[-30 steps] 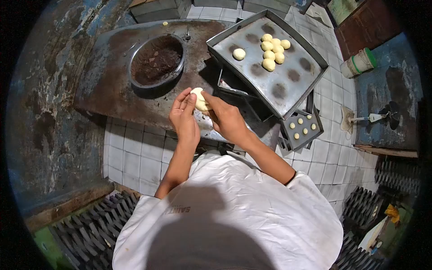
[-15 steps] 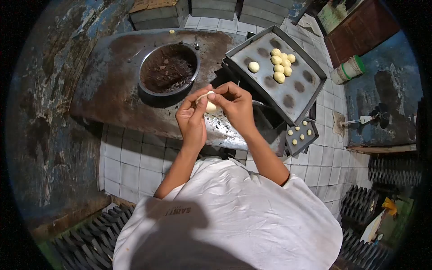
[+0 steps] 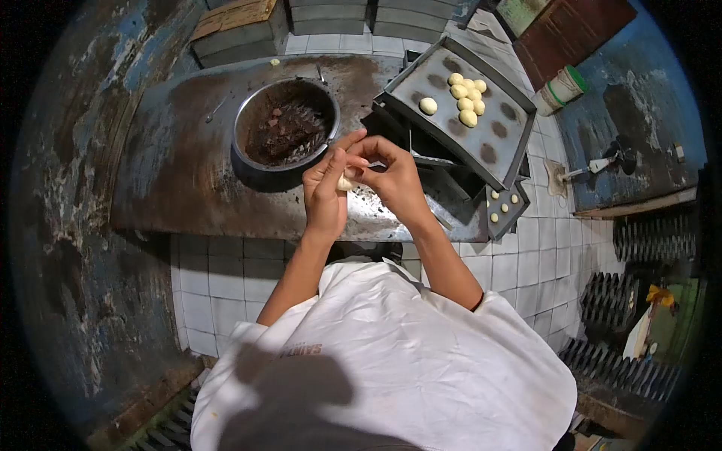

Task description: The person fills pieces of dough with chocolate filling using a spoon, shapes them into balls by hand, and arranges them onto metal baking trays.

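Note:
Between my hands, above the near edge of the worktable, is a small piece of pale dough (image 3: 345, 183), mostly covered by fingers. My left hand (image 3: 326, 192) cups it from the left, fingers curled round it. From the right, my right hand (image 3: 391, 180) pinches at the dough with thumb and fingertips. Just beyond my left hand stands a metal bowl (image 3: 335, 129) with dark brown filling (image 3: 274, 139) inside, some of it in chunks. To the right of my right hand, a metal tray (image 3: 511, 139) carries a cluster of round dough balls (image 3: 468, 101) and a separate dough ball (image 3: 428, 106).
The worn metal worktable (image 3: 173, 173) runs across to the left. A lower tray (image 3: 508, 218) with small dough pieces sits under the big tray's right corner. A thin utensil (image 3: 217, 110) lies left of the bowl. A bucket (image 3: 561, 90) with a green rim stands at right.
My fingers have closed further over the dough, so less of it shows. The left fingers now reach over its top. The camera view has shifted slightly.

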